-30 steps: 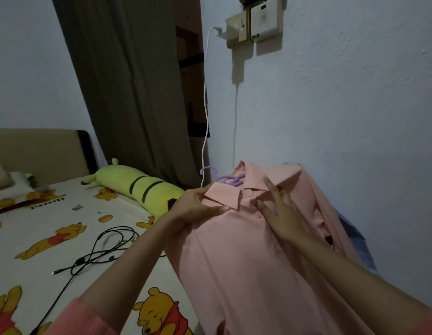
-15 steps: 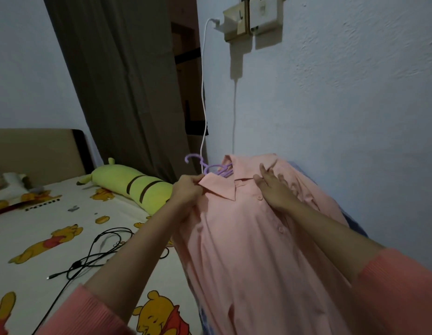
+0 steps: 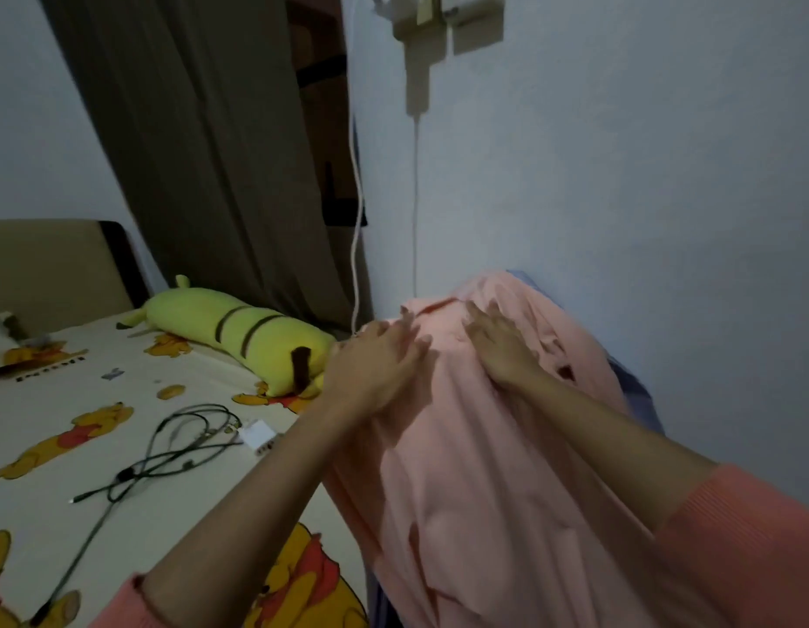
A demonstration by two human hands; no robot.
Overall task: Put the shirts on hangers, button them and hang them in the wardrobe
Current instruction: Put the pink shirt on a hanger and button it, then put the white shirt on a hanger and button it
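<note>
Both hands have let go of the collar since the earlier frame and now lie flat on the salmon-pink cotton shirt [image 3: 461, 469], and the purple hanger hook that showed above the collar is out of sight. The left hand [image 3: 375, 369] rests palm down on the left side of the shirt's chest with its fingers [image 3: 407, 328] spread and extended, gripping nothing. The right hand [image 3: 502, 346] presses flat on the right side, fingers likewise open and straight. The shirt is draped over a mound at the right edge of the bed, close against the pale blue plaster wall [image 3: 642, 197], with a bit of blue fabric [image 3: 638, 392] showing behind it. To the left, on the cartoon-bear printed bedsheet [image 3: 76, 428], lie a yellow-green striped plush bolster [image 3: 244, 333] and a tangle of black cables [image 3: 176, 451]. A white charging cable [image 3: 356, 183] hangs down the wall beside a brown curtain [image 3: 203, 142].
</note>
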